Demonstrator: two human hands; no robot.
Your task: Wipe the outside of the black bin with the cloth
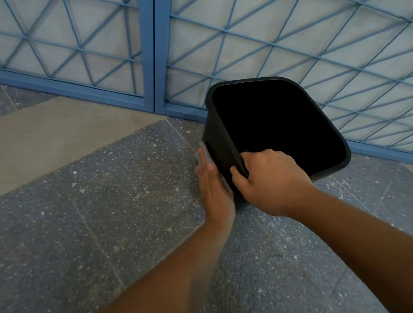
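Observation:
The black bin [220,138] stands on the floor, its open mouth facing up toward me, inside dark. My right hand [267,174] grips the near rim, fingers curled inside the bin and thumb on the outside. My left hand [212,185] lies flat against the bin's left outer wall, pressing a grey cloth [203,154] onto it. Only the cloth's edges show past my fingertips and under my palm; the rest is hidden by the hand.
Grey speckled stone floor [115,196] with a lighter beige strip [37,144] at the left. A blue metal lattice gate [153,57] with pale panels runs close behind and to the right of the bin.

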